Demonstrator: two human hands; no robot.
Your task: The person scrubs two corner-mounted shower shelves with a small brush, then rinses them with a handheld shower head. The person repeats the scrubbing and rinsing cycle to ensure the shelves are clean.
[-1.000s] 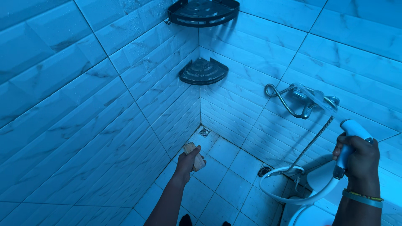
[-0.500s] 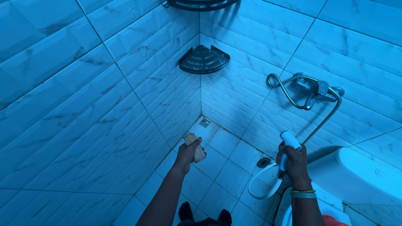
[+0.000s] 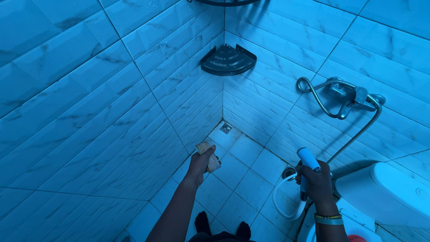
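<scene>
The hand sprayer (image 3: 308, 157) is gripped in the right hand (image 3: 315, 179), fingers wrapped closed around its handle, with the pale spray head standing up above the knuckles. A white hose (image 3: 282, 206) loops out below the fist and curls down just left of it. A wristband (image 3: 328, 219) sits on the right wrist. The left hand (image 3: 200, 163) is closed around a small tan block (image 3: 208, 158), whose ends project past the fingers above and to the right. Beyond the left fingertips, a square floor drain (image 3: 225, 128) lies in the corner of the tiled floor; a round drain (image 3: 289, 172) lies just left of the right fingers. Right of the right hand stands a white toilet tank (image 3: 389, 192). Above it, a wall tap (image 3: 354, 97) carries a metal hose (image 3: 358, 132). A dark corner shelf (image 3: 228, 60) hangs well above both hands.
</scene>
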